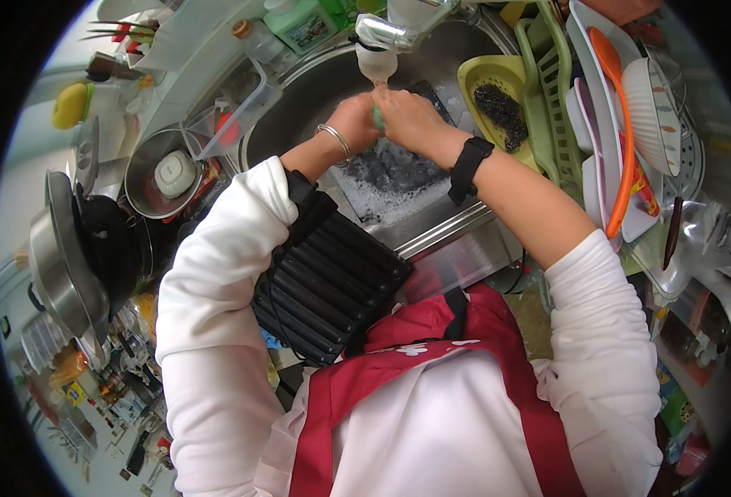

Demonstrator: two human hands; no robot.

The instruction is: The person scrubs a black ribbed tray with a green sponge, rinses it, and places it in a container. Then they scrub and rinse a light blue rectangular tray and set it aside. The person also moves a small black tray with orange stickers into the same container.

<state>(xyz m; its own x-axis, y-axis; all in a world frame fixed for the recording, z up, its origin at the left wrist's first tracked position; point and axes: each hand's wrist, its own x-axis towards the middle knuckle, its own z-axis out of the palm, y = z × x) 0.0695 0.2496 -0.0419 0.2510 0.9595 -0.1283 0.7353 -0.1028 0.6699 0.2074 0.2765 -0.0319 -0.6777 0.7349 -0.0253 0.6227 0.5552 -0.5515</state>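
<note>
Under the running faucet (390, 32), my left hand (356, 121) and my right hand (412, 118) press together around a small green sponge or cloth (378, 117). Only a sliver of it shows between the fingers. Water from the wrapped spout runs down onto both hands. Below them, in the steel sink (306, 99), lies a flat dark panel (403, 171) covered in suds. Part of this panel is hidden by my hands and wrists. A bangle circles my left wrist, and a black band is on my right.
Left of the sink stand a clear plastic bin (235, 118) and a steel pot (131, 177) holding a white dish. A black ridged tray (334, 282) leans at the front edge. To the right are a yellow-green dish (471, 68) with a scouring pad and a green rack (548, 99).
</note>
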